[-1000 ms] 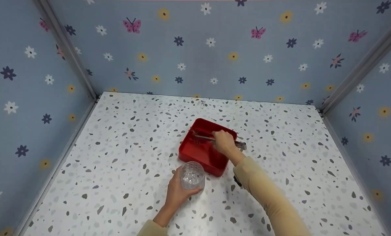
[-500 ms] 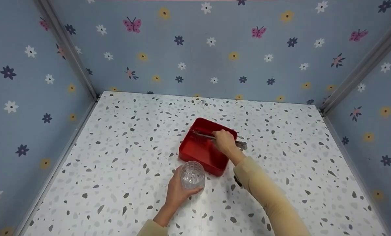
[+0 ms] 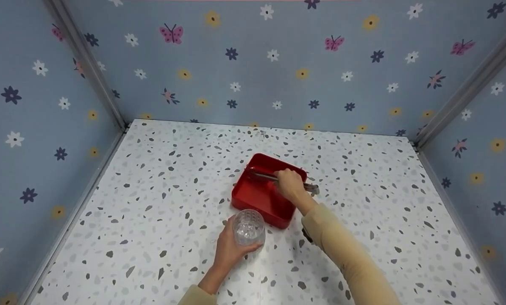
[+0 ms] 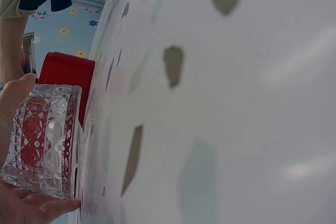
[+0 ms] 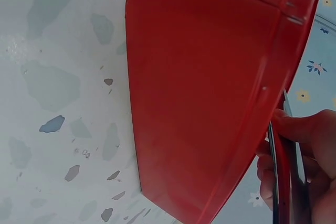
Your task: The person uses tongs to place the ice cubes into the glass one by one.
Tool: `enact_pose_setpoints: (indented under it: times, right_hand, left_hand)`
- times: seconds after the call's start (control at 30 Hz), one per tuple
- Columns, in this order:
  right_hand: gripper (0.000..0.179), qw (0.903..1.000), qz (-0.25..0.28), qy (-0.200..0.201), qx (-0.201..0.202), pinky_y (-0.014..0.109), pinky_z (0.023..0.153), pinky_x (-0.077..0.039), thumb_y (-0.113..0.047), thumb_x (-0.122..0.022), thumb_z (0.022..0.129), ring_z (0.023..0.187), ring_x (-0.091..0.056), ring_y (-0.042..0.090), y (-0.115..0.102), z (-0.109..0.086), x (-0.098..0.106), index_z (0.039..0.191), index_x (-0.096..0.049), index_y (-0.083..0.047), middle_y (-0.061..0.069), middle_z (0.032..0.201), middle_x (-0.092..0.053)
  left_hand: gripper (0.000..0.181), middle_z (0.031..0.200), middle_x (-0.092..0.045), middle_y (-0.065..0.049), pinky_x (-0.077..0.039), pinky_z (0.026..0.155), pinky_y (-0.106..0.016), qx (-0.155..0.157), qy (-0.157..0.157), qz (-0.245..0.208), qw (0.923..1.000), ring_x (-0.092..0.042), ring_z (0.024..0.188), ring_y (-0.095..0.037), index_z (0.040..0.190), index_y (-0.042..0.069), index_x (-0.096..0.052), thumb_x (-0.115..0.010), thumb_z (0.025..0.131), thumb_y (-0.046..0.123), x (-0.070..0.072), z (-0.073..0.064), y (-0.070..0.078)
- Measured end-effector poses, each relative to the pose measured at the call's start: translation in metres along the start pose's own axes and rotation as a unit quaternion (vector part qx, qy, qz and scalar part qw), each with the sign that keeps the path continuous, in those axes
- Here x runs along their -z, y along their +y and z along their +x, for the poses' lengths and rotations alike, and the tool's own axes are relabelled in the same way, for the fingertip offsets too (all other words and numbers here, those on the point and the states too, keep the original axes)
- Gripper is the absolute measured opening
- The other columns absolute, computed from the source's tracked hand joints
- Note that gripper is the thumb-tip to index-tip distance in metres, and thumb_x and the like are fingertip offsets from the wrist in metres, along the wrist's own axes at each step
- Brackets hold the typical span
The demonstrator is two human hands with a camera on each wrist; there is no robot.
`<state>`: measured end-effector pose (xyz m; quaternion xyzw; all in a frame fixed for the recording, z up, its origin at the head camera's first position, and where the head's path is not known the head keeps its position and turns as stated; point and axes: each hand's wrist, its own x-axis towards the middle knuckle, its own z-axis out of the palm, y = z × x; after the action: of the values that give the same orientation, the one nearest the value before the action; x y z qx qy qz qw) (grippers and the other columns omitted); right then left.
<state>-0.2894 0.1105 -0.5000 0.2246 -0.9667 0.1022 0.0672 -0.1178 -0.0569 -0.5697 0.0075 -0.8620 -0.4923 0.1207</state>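
Note:
My left hand (image 3: pixel 231 245) holds a clear cut-glass tumbler (image 3: pixel 248 228) by its side, fingers on one side and thumb on the other. The tumbler (image 4: pixel 44 140) stands at the near edge of a red plastic box (image 3: pixel 263 199). My right hand (image 3: pixel 290 183) grips metal tongs (image 3: pixel 265 175) over the box. The tips of the tongs reach down inside, near the box's far left wall, and the hinge end sticks out past the right rim. In the right wrist view, the tongs (image 5: pixel 289 182) lie between thumb and fingers beside the box wall (image 5: pixel 199 87). Whatever is at the tips is too small to tell.
The box rests at an angle on a white speckled tabletop (image 3: pixel 172 190). Blue walls (image 3: pixel 253 63) with flowers and butterflies enclose the table at the back and both sides. A dark strap (image 3: pixel 307 234) shows by the right sleeve.
The arms of the tongs look closer together than a second ago. Both hands, the tumbler and the box keep their places.

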Motion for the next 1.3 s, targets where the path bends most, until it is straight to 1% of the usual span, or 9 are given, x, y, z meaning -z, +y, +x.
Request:
enact_pose_setpoints:
  times: [0.17, 0.37, 0.53, 0.7, 0.93, 1.1, 1.17, 1.3]
  right_hand:
    - [0.007, 1.0000, -0.001, 0.008, 0.002, 0.044, 0.060, -0.048, -0.013, -0.067, 0.076, 0.069, -0.060, 0.033, 0.000, -0.001, -0.001, 0.075, -0.065, -0.006, 0.012, 0.071, -0.063]
    - [0.004, 0.9998, -0.014, 0.015, 0.007, 0.044, 0.058, -0.048, -0.010, -0.065, 0.075, 0.068, -0.060, 0.033, 0.000, -0.003, -0.001, 0.073, -0.064, -0.007, 0.013, 0.071, -0.062]
    - [0.004, 0.9999, -0.013, 0.004, 0.000, 0.042, 0.059, -0.047, -0.010, -0.063, 0.077, 0.067, -0.060, 0.030, 0.003, -0.003, -0.001, 0.076, -0.065, -0.007, 0.011, 0.070, -0.062]
    - [0.005, 0.9999, -0.011, -0.002, -0.009, 0.042, 0.059, -0.047, -0.008, -0.061, 0.076, 0.066, -0.059, 0.030, 0.005, -0.005, 0.001, 0.078, -0.066, -0.007, 0.011, 0.071, -0.063]
    - [0.005, 1.0000, -0.006, -0.003, -0.003, 0.041, 0.060, -0.048, -0.008, -0.062, 0.078, 0.066, -0.059, 0.028, 0.008, -0.011, 0.006, 0.081, -0.066, -0.007, 0.010, 0.072, -0.064]
    - [0.009, 0.9998, 0.014, -0.006, -0.012, 0.039, 0.063, -0.049, -0.009, -0.063, 0.080, 0.068, -0.060, 0.025, 0.007, -0.015, 0.013, 0.088, -0.067, -0.006, 0.009, 0.078, -0.065]
    - [0.010, 0.9997, 0.023, 0.001, -0.010, 0.038, 0.063, -0.050, -0.009, -0.064, 0.079, 0.069, -0.060, 0.025, 0.008, -0.017, 0.016, 0.089, -0.067, -0.006, 0.009, 0.079, -0.065]
    - [0.002, 0.9984, 0.041, 0.036, 0.011, 0.040, 0.058, -0.049, -0.007, -0.064, 0.079, 0.065, -0.060, 0.027, 0.008, -0.023, 0.025, 0.080, -0.064, -0.006, 0.009, 0.074, -0.064]
  left_hand:
    - [0.097, 0.116, -0.053, -0.014, -0.041, 0.088, -0.042, -0.001, 0.001, 0.005, 1.0000, -0.049, 0.107, -0.029, 0.127, 0.006, -0.037, -0.080, 0.051, 0.050, 0.000, 0.000, 0.000]
    - [0.096, 0.116, -0.052, -0.015, -0.042, 0.086, -0.043, -0.001, 0.000, 0.001, 1.0000, -0.050, 0.106, -0.030, 0.127, 0.006, -0.037, -0.080, 0.053, 0.049, 0.000, -0.001, 0.001]
    - [0.096, 0.115, -0.052, -0.014, -0.043, 0.086, -0.042, -0.004, 0.002, 0.003, 1.0000, -0.051, 0.105, -0.029, 0.126, 0.006, -0.037, -0.080, 0.052, 0.049, 0.000, 0.000, 0.000]
    - [0.096, 0.114, -0.053, -0.013, -0.043, 0.085, -0.041, -0.014, 0.008, 0.006, 0.9999, -0.052, 0.103, -0.028, 0.126, 0.006, -0.038, -0.081, 0.051, 0.048, -0.001, 0.000, -0.002]
    - [0.096, 0.114, -0.053, -0.013, -0.043, 0.085, -0.041, -0.012, 0.008, 0.011, 0.9998, -0.052, 0.104, -0.028, 0.126, 0.006, -0.037, -0.080, 0.051, 0.049, -0.002, -0.001, -0.001]
    - [0.098, 0.115, -0.052, -0.013, -0.043, 0.086, -0.041, -0.008, 0.006, 0.016, 0.9998, -0.051, 0.105, -0.028, 0.127, 0.006, -0.036, -0.079, 0.051, 0.051, -0.002, 0.000, -0.002]
    - [0.098, 0.116, -0.052, -0.013, -0.042, 0.087, -0.040, -0.005, 0.004, 0.016, 0.9998, -0.050, 0.106, -0.028, 0.127, 0.006, -0.036, -0.079, 0.051, 0.051, -0.002, 0.000, -0.002]
    - [0.097, 0.116, -0.052, -0.013, -0.042, 0.086, -0.041, -0.005, 0.001, 0.010, 0.9999, -0.050, 0.106, -0.028, 0.127, 0.005, -0.036, -0.080, 0.052, 0.048, -0.002, 0.000, -0.001]
